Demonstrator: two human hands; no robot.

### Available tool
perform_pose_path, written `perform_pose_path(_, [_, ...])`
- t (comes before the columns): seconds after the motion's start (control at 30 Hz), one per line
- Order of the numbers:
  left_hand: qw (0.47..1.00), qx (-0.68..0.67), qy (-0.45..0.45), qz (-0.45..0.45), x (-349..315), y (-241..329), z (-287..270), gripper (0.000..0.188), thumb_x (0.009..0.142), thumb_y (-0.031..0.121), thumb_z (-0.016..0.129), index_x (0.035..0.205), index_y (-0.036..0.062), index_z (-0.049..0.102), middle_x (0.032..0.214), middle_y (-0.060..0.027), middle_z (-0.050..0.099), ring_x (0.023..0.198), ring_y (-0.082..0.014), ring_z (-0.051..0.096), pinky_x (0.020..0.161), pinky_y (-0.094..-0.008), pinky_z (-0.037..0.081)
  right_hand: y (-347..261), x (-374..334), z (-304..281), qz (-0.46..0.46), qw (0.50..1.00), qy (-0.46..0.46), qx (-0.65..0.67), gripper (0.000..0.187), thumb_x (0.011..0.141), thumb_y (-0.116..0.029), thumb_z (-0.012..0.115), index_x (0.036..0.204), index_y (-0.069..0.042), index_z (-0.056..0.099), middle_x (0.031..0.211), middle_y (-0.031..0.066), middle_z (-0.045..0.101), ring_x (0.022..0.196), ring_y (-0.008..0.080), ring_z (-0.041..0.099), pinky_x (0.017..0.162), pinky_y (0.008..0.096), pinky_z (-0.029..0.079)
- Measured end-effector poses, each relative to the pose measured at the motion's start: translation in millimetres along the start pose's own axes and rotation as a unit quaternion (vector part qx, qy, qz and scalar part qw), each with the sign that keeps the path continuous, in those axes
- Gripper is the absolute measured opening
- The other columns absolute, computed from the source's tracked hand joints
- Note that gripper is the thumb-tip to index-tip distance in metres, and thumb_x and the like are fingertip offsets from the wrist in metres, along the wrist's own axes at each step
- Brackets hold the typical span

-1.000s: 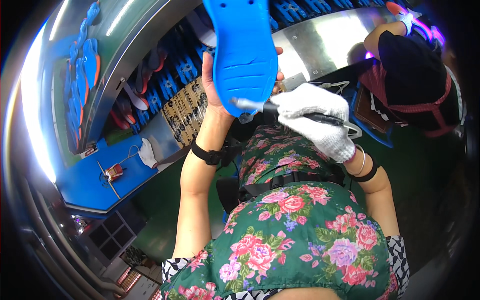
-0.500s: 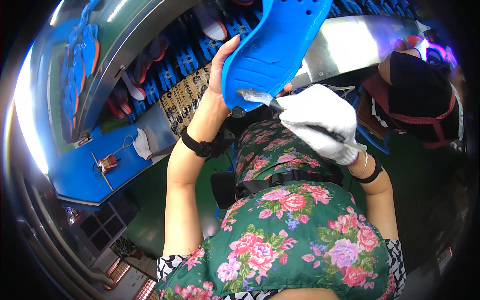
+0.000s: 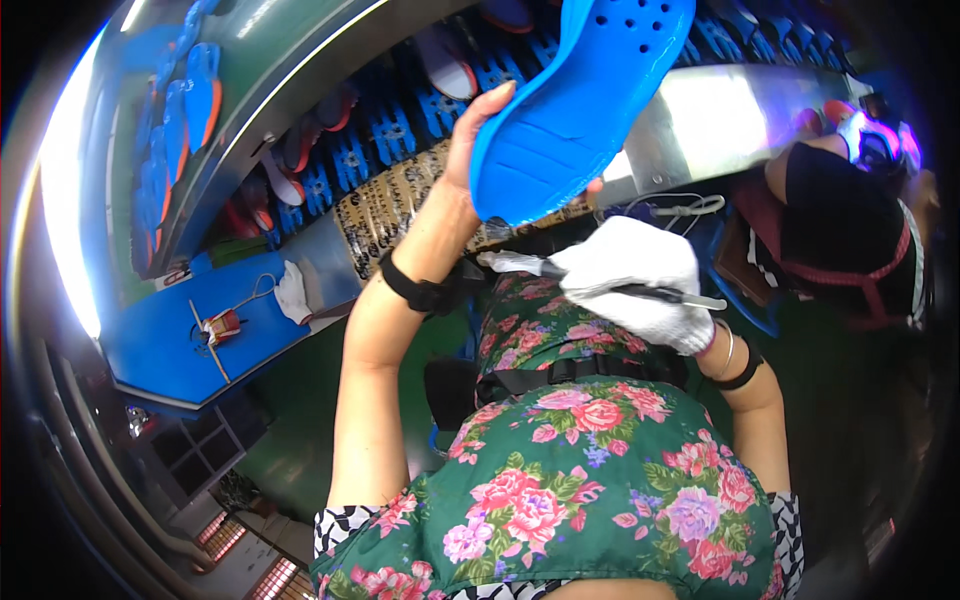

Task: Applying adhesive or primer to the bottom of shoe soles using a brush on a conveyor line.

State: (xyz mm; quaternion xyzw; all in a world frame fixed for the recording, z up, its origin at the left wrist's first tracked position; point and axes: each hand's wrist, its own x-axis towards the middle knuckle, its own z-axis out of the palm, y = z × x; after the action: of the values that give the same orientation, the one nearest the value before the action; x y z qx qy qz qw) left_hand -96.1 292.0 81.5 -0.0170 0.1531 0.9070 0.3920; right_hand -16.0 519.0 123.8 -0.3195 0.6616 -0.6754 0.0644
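1. Right hand point(image 3: 638, 285), gloved: fingers wrapped round the brush point(image 3: 518, 263), bristles pointing left.
2. Blue sole point(image 3: 570, 125) sits just above those bristles in view, seemingly not touching, though depth's hard to judge here.
3. Sole's long axis leans up and right, heel end nearest the brush.
4. Left hand point(image 3: 465, 150)'s the nearer one: bare fingers gripping the sole, thumb on its left edge.
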Motion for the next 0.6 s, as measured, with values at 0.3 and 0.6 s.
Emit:
perform_pose_path(0.3, [0.993, -0.098, -0.045, 0.051, -8, -15, -3, 0.1, 0.092, 0.073, 0.046, 0.159, 0.0032, 0.024, 0.15, -0.0365, 0.039, 0.122, -0.0551, 0.056, 0.102, -0.0604, 0.05, -8, 12, -16, 0.137, 0.984, 0.099, 0.054, 0.012, 0.078, 0.007, 0.076, 0.089, 0.001, 0.075, 0.098, 0.0152, 0.075, 0.09, 0.0215, 0.072, 0.081, 0.0323, 0.056])
perform_pose_path(0.6, [0.994, -0.088, -0.001, 0.059, -23, -48, -5, 0.092, 0.093, 0.068, 0.049, 0.157, 0.0044, 0.031, 0.148, -0.0291, 0.047, 0.123, -0.0518, 0.057, 0.098, -0.0609, 0.052, -18, 78, -59, -0.095, 0.936, 0.122, -0.315, 0.023, 0.081, 0.002, 0.076, 0.104, -0.003, 0.077, 0.106, 0.0135, 0.076, 0.094, 0.0243, 0.072, 0.082, 0.034, 0.057])
